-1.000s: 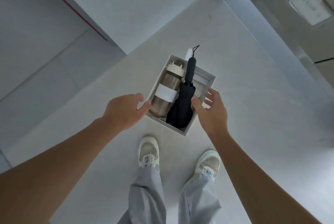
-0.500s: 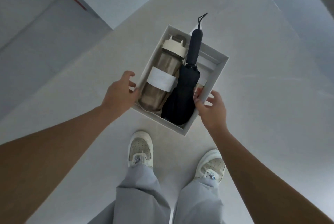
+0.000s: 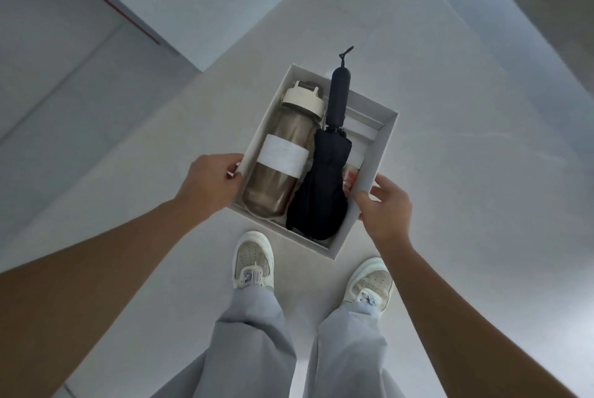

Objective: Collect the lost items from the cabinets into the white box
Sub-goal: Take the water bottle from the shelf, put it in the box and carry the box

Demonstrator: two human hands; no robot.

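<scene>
I hold the white box in front of me above the floor. My left hand grips its left wall and my right hand grips its right wall. Inside lie a brownish bottle with a cream lid and a white label, and to the right of it a folded black umbrella whose handle pokes over the far rim. A small reddish-and-white item shows between the umbrella and the right wall, mostly hidden.
Pale floor stretches all around. My two light sneakers and grey trouser legs are directly below the box. A grey cabinet or wall face with a red line stands at the upper left, another grey surface at the upper right.
Both hands have closed on the box's side walls and the box has come up nearer to the camera. The view has tilted further down.
</scene>
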